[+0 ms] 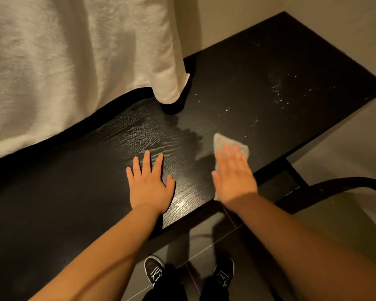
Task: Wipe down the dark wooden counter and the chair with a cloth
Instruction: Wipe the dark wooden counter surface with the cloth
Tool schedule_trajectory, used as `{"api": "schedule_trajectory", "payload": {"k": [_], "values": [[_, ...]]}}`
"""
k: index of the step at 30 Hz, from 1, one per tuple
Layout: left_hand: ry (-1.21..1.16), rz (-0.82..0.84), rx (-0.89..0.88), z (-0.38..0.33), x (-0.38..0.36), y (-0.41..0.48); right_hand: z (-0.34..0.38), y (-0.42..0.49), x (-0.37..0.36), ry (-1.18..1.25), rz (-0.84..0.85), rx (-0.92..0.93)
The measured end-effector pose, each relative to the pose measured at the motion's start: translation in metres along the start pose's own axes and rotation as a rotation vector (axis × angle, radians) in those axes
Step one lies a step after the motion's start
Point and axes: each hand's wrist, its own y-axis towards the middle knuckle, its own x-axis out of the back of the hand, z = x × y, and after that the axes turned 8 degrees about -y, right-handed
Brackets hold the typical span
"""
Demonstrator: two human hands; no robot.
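With your right hand (234,179) pressing the cloth (220,141) flat under straight fingers near the front edge of the worktop (74,181), sweep toward the far right corner through the white specks (278,96), bracing on your flat, straight-fingered left hand (150,183).

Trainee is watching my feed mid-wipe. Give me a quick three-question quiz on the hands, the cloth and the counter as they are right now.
1. The right hand presses flat on: A) a small beige cloth B) a yellow sponge C) a spray bottle
2. True or false: the left hand grips the cloth.
3. Fill in: the white specks on the dark wooden counter lie beyond the cloth, nearer the ___ hand.

Key: 1 A; 2 false, it lies flat on the bare counter; 3 right.
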Motion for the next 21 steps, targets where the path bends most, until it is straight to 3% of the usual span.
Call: {"api": "schedule_trajectory", "payload": {"k": [5, 7, 10, 13, 17, 21], "values": [[-0.003, -0.014, -0.001, 0.0, -0.001, 0.0, 0.0, -0.005, -0.003, 0.007, -0.012, 0.381], [-0.002, -0.02, -0.004, 0.0, -0.001, 0.0, -0.033, 0.01, 0.005, 0.002, 0.003, 0.311], [-0.006, -0.029, 0.0, 0.0, -0.001, 0.0, -0.073, 0.028, 0.009, -0.079, 0.025, 0.039], [-0.01, -0.028, 0.001, 0.0, -0.001, -0.001, -0.048, 0.023, 0.007, -0.04, 0.031, -0.085], [-0.011, -0.029, -0.007, 0.0, 0.0, 0.0, -0.002, -0.004, -0.003, -0.032, 0.015, 0.155], [-0.014, -0.026, -0.002, -0.001, 0.001, 0.001, -0.039, 0.011, 0.002, -0.059, 0.003, 0.323]]}}
